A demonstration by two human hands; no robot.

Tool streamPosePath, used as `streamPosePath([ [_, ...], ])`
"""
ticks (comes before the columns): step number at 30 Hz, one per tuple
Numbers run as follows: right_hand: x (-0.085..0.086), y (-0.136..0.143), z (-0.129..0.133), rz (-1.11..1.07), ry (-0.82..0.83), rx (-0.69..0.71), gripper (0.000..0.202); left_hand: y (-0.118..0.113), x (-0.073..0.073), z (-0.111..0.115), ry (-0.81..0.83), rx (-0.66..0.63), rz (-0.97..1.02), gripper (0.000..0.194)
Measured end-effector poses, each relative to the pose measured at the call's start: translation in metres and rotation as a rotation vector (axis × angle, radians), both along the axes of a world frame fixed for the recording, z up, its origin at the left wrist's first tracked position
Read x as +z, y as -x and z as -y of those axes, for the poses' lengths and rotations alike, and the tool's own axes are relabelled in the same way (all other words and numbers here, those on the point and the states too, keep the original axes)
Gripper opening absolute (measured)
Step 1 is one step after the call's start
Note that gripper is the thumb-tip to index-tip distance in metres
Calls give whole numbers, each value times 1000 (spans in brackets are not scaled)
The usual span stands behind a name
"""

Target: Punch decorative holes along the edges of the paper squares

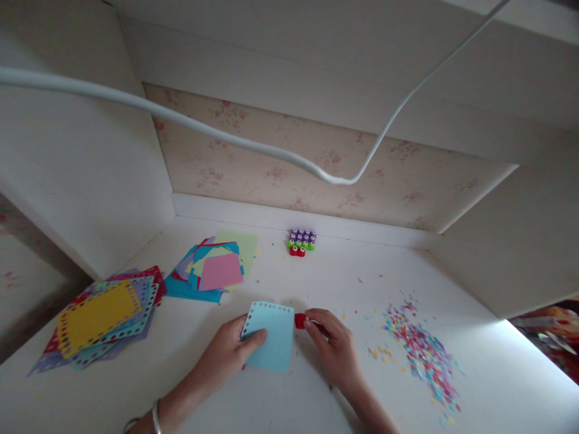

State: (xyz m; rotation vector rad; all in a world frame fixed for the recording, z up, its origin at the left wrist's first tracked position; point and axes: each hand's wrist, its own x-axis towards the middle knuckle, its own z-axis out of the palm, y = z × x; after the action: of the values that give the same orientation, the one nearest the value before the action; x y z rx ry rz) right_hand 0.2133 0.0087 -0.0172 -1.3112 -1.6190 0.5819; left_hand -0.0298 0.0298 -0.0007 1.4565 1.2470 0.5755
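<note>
A light blue sheet of paper (277, 340) has small holes punched along its top edge and upper left edge. My left hand (235, 345) pinches it at the left side, thumb on top. At the sheet's upper right edge is a small red punch (300, 320), held between the thumb and fingers of my right hand (332, 343). Whether the paper sits inside the punch is too small to tell.
Punched coloured sheets (102, 313) are piled at the left, beside a stack of plain sheets (221, 271). Small purple, green and red punches (301, 241) stand near the wall. Paper confetti (423, 349) lies at right. A white cable (235, 140) crosses above.
</note>
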Motion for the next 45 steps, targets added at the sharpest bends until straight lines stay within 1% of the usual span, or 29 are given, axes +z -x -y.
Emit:
streamPosePath([
  [10, 0, 3, 1, 29, -52, -4, 15, -1, 2, 0, -5, -12, 16, 42],
  [16, -4, 4, 1, 43, -116, -6, 16, -2, 6, 0, 11, -3, 3, 42],
  [20, -5, 3, 2, 57, -123, 9, 14, -1, 9, 1, 23, -8, 19, 42],
  [24, -7, 4, 0, 61, -134, 15, 14, -1, 10, 1, -4, -7, 26, 39],
  [32, -8, 4, 1, 73, -149, 15, 14, -1, 8, 0, -70, -17, 52, 38],
  [38, -7, 3, 1, 93, -164, 7, 13, -1, 2, -2, -114, -52, 106, 36],
  [45, -6, 4, 0, 109, -159, -19, 14, -1, -2, -1, -124, -70, 86, 34],
])
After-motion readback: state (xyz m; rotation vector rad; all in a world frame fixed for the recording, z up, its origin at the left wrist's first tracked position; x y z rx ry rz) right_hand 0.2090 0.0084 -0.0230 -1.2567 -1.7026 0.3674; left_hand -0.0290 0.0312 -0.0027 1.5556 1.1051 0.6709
